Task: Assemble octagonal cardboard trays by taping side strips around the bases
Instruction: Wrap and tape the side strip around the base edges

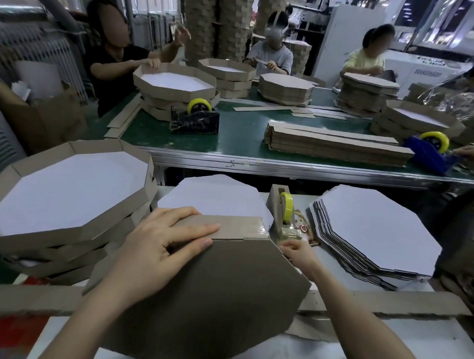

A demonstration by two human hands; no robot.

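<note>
Finished trays (69,190) stacked left; tape dispenser (282,215) centre; bases (372,231) right.

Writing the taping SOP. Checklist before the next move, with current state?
1. Strip held: left hand presses side strip onto the base top edge: ok.
2. Strip's right corner has tape: ok.
3. Fresh piece in right hand: cannot tell.
4. Reach: tape dispenser beside the right hand: ok.
5. Strip along the base's lower-right edges: not ok, bare.
</note>
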